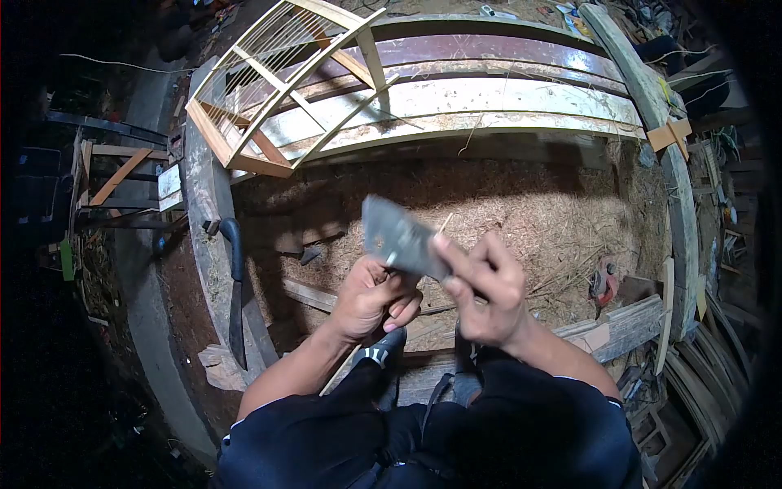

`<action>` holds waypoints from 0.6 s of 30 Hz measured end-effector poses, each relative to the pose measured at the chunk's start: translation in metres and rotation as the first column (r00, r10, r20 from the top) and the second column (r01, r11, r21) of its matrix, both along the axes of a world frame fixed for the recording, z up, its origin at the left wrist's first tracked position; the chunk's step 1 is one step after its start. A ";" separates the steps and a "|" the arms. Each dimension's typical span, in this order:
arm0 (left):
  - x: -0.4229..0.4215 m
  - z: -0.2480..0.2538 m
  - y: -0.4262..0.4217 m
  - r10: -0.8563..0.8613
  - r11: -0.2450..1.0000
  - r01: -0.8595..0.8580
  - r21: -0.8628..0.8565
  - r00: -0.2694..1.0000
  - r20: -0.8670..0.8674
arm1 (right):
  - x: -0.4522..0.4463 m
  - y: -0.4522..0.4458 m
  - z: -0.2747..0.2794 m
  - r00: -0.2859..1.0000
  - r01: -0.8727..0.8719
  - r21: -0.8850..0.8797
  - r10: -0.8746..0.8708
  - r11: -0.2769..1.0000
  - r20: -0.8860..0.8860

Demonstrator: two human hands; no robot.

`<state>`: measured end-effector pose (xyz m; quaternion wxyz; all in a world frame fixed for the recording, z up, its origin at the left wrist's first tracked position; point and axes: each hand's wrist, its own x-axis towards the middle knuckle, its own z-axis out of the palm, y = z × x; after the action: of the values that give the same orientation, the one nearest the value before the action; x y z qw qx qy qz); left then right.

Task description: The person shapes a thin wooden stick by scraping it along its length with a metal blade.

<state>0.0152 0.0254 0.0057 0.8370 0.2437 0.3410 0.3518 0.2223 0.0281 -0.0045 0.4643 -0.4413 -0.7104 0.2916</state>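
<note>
My right hand (pixel 489 293) is closed on a flat grey blade (pixel 399 236), which is blurred and reaches left over my left hand. My left hand (pixel 371 301) is closed just below the blade, fingers curled. A thin pale wooden strip (pixel 446 222) shows its tip beside my right fingers; what looks like its other end emerges below my left hand. The middle of the strip is hidden by the blade and hands. Whether the blade touches the strip I cannot tell.
A wooden frame strung with thin rods (pixel 285 85) rests at the upper left on a plank bench (pixel 456 102). A long dark-bladed knife (pixel 236 301) lies on the left beam (pixel 208 244). Shavings (pixel 521 212) cover the ground. A red tool (pixel 603 285) lies at right.
</note>
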 end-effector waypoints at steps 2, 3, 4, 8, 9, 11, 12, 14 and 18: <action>0.003 0.000 -0.007 0.135 0.990 -0.127 -0.059 0.979 0.150 | -0.001 -0.003 0.004 0.998 -0.063 -0.002 0.063 0.998 0.025; 0.004 -0.002 -0.004 0.110 0.993 -0.115 0.032 0.985 0.130 | -0.001 -0.005 0.005 0.995 -0.093 -0.005 0.093 0.996 0.038; 0.002 0.000 0.000 0.043 0.999 -0.044 0.013 0.999 0.014 | -0.001 0.000 0.001 0.999 -0.022 0.040 0.021 0.999 0.035; 0.000 -0.006 -0.006 0.061 0.998 -0.062 0.012 0.992 0.114 | 0.000 -0.002 0.002 0.998 -0.038 0.031 0.037 0.999 0.048; 0.002 -0.007 -0.008 0.145 0.988 -0.155 0.019 0.954 0.261 | 0.000 -0.002 0.001 0.999 -0.027 0.026 0.026 0.999 0.047; -0.005 -0.002 0.000 0.021 0.999 -0.021 -0.039 1.000 0.003 | 0.000 0.000 0.001 0.999 -0.004 0.013 0.004 1.000 0.049; -0.003 -0.001 -0.001 0.028 0.999 -0.028 -0.026 0.999 0.018 | 0.001 0.001 -0.004 0.999 0.031 0.005 -0.031 0.999 0.017; -0.001 -0.001 -0.004 0.038 0.999 -0.038 -0.009 0.999 0.031 | -0.001 -0.006 0.005 0.998 -0.047 -0.005 0.047 0.999 0.035; 0.001 0.004 -0.001 0.053 0.999 -0.053 0.001 0.995 0.079 | 0.000 -0.003 -0.002 0.999 -0.036 0.004 0.036 0.999 0.041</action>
<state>0.0160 0.0248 0.0095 0.8398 0.2218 0.3134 0.3839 0.2226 0.0251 -0.0062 0.4454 -0.4332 -0.7282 0.2892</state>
